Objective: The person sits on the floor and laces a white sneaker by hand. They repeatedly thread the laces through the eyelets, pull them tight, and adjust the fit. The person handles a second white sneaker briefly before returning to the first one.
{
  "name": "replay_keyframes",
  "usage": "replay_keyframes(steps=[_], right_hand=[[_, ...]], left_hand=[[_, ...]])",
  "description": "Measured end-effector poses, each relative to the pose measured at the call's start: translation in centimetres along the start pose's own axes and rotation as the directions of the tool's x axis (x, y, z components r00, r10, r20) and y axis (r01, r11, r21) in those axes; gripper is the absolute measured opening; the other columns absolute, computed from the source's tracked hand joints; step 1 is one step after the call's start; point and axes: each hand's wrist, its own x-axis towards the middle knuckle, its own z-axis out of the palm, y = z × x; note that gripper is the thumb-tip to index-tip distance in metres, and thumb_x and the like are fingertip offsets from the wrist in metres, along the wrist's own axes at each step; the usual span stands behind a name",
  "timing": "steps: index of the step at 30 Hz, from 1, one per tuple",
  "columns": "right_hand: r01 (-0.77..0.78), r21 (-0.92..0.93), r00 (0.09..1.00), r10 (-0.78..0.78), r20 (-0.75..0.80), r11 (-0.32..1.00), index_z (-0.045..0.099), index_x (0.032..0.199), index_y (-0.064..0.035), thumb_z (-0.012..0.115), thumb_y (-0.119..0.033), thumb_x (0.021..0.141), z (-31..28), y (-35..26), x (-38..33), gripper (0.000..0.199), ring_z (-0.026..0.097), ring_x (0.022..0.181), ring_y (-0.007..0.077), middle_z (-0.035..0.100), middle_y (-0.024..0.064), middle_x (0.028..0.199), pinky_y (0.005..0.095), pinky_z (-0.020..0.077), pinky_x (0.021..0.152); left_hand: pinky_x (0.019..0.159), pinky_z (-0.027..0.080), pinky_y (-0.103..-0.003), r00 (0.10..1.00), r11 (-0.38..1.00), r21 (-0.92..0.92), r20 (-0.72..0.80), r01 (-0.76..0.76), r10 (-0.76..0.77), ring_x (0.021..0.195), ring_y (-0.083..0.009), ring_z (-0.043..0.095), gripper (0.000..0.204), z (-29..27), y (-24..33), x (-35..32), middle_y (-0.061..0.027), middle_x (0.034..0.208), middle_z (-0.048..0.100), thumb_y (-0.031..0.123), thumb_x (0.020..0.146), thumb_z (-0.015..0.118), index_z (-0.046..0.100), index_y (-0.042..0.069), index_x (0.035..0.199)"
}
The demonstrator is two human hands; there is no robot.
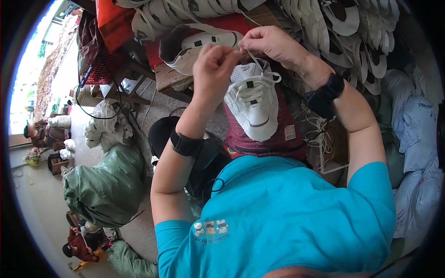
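Note:
A white sneaker (259, 123) rests on the maroon striped cloth (292, 116) over my lap, its toe toward me. White lace criss-crosses its front, and a loose lace end (254, 58) rises from near the tongue to my fingers. My left hand (213, 69) is closed in a pinch at the lace, left of the shoe's opening. Just beyond the tongue, the fingertips of my right hand (273, 46) are pinched together on the lace. The two hands nearly touch. Their fingers partly hide the lace between them. Each wrist wears a black band.
Another white sneaker (185, 51) lies on a wooden bench (169, 78) ahead. Many white shoe uppers (340, 28) are stacked at far right. White sacks (417, 125) line the right side; a green sack (109, 185) stands at left. Other people (81, 245) sit farther left.

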Motion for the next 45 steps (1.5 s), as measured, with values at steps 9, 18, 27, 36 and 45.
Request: replay_keyframes(steps=[9,18,27,36,45], right_hand=[[0.050,-0.193,0.985,-0.080,-0.151,0.980,0.067,0.101,-0.0049,0.061,-0.021,0.098,0.2,2.0,-2.2,0.018,0.051,0.068,0.0028,0.061,-0.0048,0.083,0.0208,0.0423,0.059],[0.069,-0.148,0.951,-0.109,-0.289,0.987,0.064,0.107,-0.0039,0.063,-0.018,0.096,0.2,2.7,-3.1,0.018,0.059,0.080,0.0080,0.065,0.0000,0.093,0.0230,0.0475,0.067],[0.021,0.447,0.998,-0.042,0.038,0.894,0.052,0.132,-0.0005,0.063,-0.030,0.099,3.2,-2.0,-5.2,0.046,0.061,0.105,0.0115,0.063,0.0046,0.123,0.0280,0.0469,0.093],[-0.231,0.538,0.953,0.300,-0.042,0.811,0.058,0.122,0.0035,0.060,-0.016,0.098,3.9,2.2,-11.0,0.032,0.064,0.105,0.0193,0.066,0.0111,0.118,0.0341,0.0512,0.093],[-0.110,0.514,0.970,0.204,-0.129,0.851,0.060,0.122,-0.0005,0.062,-0.020,0.098,5.0,5.0,-14.0,0.031,0.064,0.101,0.0159,0.067,0.0078,0.114,0.0313,0.0520,0.088]], left_hand=[[0.067,0.048,-0.028,0.981,0.916,0.402,-0.184,0.017,0.062,0.072,-0.0130,0.055,0.032,-6.8,-8.1,-0.9,-0.0041,0.105,0.063,0.013,0.084,0.072,0.066,0.010,0.116],[0.076,0.048,-0.025,0.892,0.994,0.051,-0.449,0.092,-0.060,0.081,-0.0113,0.056,0.031,-5.6,-7.2,-2.9,-0.0045,0.094,0.061,0.005,0.082,0.069,0.059,0.001,0.111],[0.069,0.046,-0.027,0.963,0.987,0.063,-0.217,-0.149,0.159,0.076,-0.0181,0.052,0.031,-6.4,-3.1,-5.8,-0.0078,0.095,0.051,-0.001,0.072,0.061,0.054,0.001,0.103],[0.091,0.044,-0.036,0.973,0.963,0.210,-0.118,-0.169,0.197,0.106,-0.0273,0.052,0.041,-3.6,-3.7,-5.9,-0.0133,0.117,0.054,0.017,0.080,0.066,0.059,0.004,0.118],[0.113,0.031,-0.044,0.998,0.999,-0.020,-0.064,-0.032,0.030,0.136,-0.0384,0.035,0.076,0.6,-3.0,-6.4,-0.0256,0.141,0.039,0.033,0.091,0.065,0.029,-0.003,0.148]])
